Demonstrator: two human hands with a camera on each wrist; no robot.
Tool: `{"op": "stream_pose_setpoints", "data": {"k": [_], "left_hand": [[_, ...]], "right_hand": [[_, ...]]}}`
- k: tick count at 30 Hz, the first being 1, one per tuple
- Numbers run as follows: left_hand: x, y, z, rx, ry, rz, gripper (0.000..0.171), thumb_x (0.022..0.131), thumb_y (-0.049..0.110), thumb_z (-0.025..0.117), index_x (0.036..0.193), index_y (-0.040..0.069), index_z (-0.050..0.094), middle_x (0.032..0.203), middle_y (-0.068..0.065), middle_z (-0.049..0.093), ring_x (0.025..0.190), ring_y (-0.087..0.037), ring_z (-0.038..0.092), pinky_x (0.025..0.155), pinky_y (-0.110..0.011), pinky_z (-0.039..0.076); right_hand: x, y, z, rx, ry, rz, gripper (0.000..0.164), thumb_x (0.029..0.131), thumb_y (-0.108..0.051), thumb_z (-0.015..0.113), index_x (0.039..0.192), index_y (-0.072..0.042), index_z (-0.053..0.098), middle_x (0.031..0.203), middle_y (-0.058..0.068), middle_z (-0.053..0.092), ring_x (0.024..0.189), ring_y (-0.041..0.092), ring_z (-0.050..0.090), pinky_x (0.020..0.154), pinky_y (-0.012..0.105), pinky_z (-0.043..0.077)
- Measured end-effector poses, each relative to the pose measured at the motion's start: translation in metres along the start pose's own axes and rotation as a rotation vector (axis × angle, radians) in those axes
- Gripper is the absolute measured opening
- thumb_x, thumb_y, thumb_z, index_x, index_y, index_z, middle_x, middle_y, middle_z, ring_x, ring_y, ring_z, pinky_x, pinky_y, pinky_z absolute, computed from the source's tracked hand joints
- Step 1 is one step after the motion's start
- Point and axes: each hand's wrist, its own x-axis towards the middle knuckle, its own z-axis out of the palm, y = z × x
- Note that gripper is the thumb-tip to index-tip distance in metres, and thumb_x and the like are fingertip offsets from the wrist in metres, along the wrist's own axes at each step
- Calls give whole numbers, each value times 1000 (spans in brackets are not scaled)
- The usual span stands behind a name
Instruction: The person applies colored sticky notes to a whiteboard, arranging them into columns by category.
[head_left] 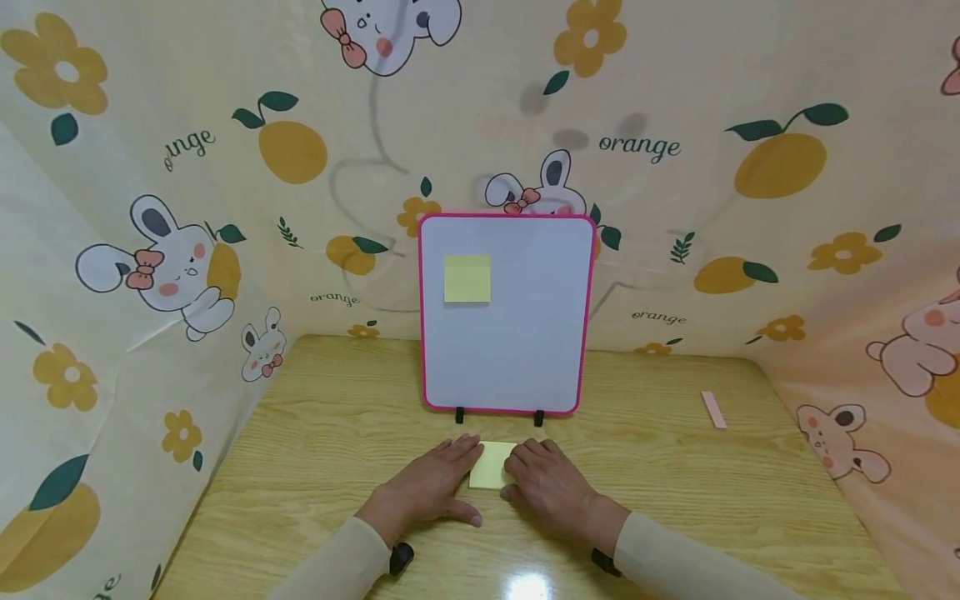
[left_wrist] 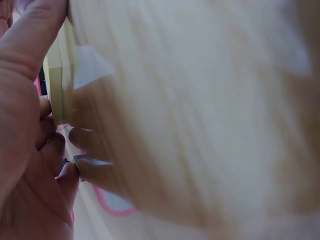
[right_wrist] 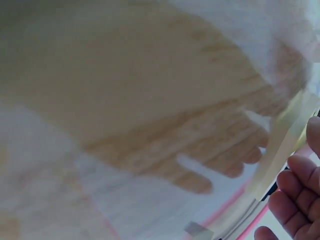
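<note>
A pale yellow sticky note pad (head_left: 491, 467) lies on the table between both hands. My left hand (head_left: 429, 487) rests at the pad's left edge, its fingers extended and the thumb apart toward me. With curled fingers, my right hand (head_left: 551, 487) grips the pad's right edge, covering that side. In the left wrist view the pad (left_wrist: 61, 85) appears edge-on beside the left thumb. The right wrist view catches the pad (right_wrist: 280, 145) next to the curled right fingers (right_wrist: 295, 197).
A pink-framed whiteboard (head_left: 517, 342) stands upright on black feet behind the hands. One yellow sticky note (head_left: 467, 279) is stuck on its upper left. A small pink strip (head_left: 714, 410) lies on the wooden table (head_left: 300, 450) to the right. Patterned cloth (head_left: 480, 108) encloses the back and sides.
</note>
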Motion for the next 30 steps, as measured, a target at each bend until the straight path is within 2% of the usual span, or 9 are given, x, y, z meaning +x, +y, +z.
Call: {"op": "stream_pose_setpoints", "data": {"k": [6, 13, 21, 30], "left_hand": [[-1, 0, 0, -3, 0, 9, 113, 84, 73, 70, 166, 6, 31, 174, -10, 28, 163, -24, 24, 133, -42, 25], [0, 0, -1, -6, -4, 3, 112, 84, 72, 71, 166, 5, 32, 174, -9, 29, 163, -24, 24, 133, -42, 25], [1, 0, 0, 9, 3, 0, 112, 84, 73, 70, 165, 6, 33, 174, -9, 30, 162, -24, 25, 133, -40, 26], [-1, 0, -1, -13, -4, -7, 111, 84, 72, 71, 166, 7, 32, 174, -9, 29, 162, -23, 25, 133, -40, 25]], "right_hand": [[2, 3, 0, -7, 6, -36, 20, 104, -36, 67, 105, -16, 66, 109, -2, 68, 103, 17, 60, 91, 38, 52], [9, 6, 2, -176, 90, -121, 16, 97, -31, 72, 94, -17, 65, 100, -3, 68, 97, 18, 60, 90, 37, 52], [14, 1, 2, -295, 82, -162, 20, 96, -33, 71, 95, -15, 61, 96, -2, 64, 93, 20, 56, 89, 36, 52], [15, 1, 4, -309, 75, -169, 13, 97, -27, 67, 94, -16, 61, 93, -3, 63, 88, 19, 53, 85, 34, 50]]}}
